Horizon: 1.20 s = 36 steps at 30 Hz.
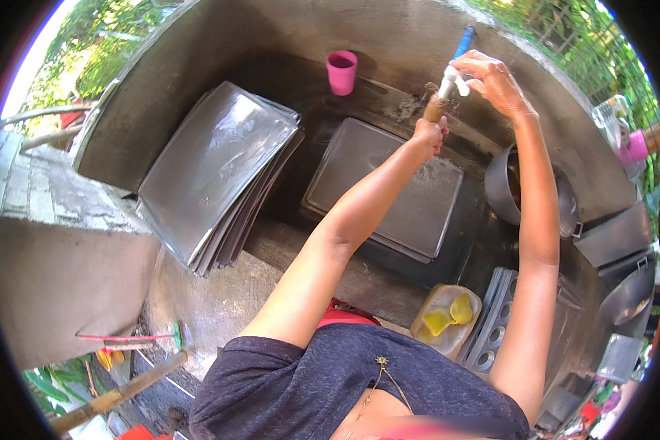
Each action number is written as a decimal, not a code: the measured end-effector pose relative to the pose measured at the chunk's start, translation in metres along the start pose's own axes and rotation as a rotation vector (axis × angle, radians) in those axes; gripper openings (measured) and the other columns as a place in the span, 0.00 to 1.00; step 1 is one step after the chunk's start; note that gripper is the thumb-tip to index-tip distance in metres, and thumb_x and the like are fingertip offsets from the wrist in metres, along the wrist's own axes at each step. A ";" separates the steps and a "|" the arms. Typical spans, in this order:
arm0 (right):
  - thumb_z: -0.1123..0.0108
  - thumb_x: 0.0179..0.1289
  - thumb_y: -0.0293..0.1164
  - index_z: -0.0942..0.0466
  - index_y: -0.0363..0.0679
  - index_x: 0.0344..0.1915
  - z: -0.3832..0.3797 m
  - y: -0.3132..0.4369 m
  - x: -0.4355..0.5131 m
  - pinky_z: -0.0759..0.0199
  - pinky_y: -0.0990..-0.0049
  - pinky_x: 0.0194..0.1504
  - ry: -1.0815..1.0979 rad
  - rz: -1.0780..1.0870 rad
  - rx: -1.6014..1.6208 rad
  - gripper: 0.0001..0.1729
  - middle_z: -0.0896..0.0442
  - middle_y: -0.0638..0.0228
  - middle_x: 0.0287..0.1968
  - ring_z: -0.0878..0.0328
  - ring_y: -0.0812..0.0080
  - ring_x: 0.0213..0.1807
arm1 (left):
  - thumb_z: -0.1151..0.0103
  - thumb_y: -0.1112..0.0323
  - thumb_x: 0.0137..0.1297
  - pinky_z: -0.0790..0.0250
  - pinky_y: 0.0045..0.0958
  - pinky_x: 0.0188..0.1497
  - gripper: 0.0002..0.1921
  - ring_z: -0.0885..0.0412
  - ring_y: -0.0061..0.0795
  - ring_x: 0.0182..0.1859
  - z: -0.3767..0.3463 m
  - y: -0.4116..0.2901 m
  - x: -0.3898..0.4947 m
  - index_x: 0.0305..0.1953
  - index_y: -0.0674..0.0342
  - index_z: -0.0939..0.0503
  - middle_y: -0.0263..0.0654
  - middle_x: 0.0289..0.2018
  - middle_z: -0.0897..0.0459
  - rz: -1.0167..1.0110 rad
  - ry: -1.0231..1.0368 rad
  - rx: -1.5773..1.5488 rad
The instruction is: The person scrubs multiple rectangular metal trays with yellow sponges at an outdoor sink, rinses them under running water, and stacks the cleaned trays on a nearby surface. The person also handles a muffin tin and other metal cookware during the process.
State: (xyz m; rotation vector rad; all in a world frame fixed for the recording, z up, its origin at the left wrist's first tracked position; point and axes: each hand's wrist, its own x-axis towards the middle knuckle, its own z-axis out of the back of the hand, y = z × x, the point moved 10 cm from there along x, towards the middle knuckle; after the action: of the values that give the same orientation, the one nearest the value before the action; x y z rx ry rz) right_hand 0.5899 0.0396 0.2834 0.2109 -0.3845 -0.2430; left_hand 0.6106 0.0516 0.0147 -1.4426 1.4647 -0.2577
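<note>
My right hand (489, 80) is up at the white plastic tap (450, 82) on a blue pipe (464, 43), its fingers at the valve body near the lever. Just below the spout, my left hand (432, 135) is closed around a brown, fibrous scrubber or brush (435, 107); its exact kind is hard to tell. Under my left forearm a small stack of flat metal baking trays (385, 181) lies in the concrete basin. A taller stack of metal trays (220, 165) leans on the basin's left side.
A pink plastic cup (341, 72) stands by the back wall (286, 33). A metal pot (503, 184) sits at the right. Nearer me are a tub (473, 297) with yellow sponges or cloths (441, 319) and muffin tins (492, 330). More pans (616, 234) line the right side.
</note>
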 end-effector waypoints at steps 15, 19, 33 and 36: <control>0.34 0.46 0.30 0.29 0.36 0.50 -0.154 0.117 -0.044 0.31 0.71 0.47 -0.420 -0.327 0.797 0.28 0.27 0.59 0.52 0.29 0.67 0.50 | 0.35 0.54 0.48 0.42 0.35 0.59 0.28 0.34 0.42 0.57 0.296 -0.146 -0.186 0.49 0.64 0.27 0.49 0.52 0.29 -0.580 -0.348 1.209; 0.32 0.45 0.37 0.37 0.34 0.57 -0.343 0.203 -0.067 0.33 0.65 0.50 -0.007 -0.816 0.711 0.40 0.31 0.49 0.54 0.30 0.60 0.52 | 0.41 0.52 0.53 0.43 0.40 0.59 0.29 0.35 0.48 0.56 0.470 -0.217 -0.262 0.51 0.67 0.31 0.52 0.52 0.31 -0.632 -0.836 1.609; 0.31 0.46 0.41 0.29 0.26 0.42 -0.458 0.300 -0.026 0.27 0.64 0.39 -0.232 -1.353 1.275 0.31 0.23 0.55 0.39 0.23 0.62 0.39 | 0.59 0.24 0.46 0.31 0.42 0.44 0.45 0.23 0.51 0.42 0.652 -0.235 -0.278 0.34 0.71 0.21 0.55 0.34 0.21 -0.141 -0.745 1.678; 0.32 0.48 0.38 0.29 0.26 0.43 -0.459 0.299 -0.041 0.26 0.64 0.39 -0.332 -1.373 1.475 0.29 0.23 0.55 0.39 0.23 0.63 0.38 | 0.59 0.24 0.47 0.31 0.41 0.44 0.44 0.22 0.51 0.41 0.636 -0.213 -0.287 0.34 0.71 0.21 0.55 0.32 0.21 -0.133 -0.684 1.640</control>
State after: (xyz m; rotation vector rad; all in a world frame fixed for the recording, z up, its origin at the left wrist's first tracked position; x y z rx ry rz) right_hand 0.7911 0.4068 -0.0720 1.9287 -0.6435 -1.3376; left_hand 1.1509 0.5420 0.0226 -0.1619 0.2436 -0.7248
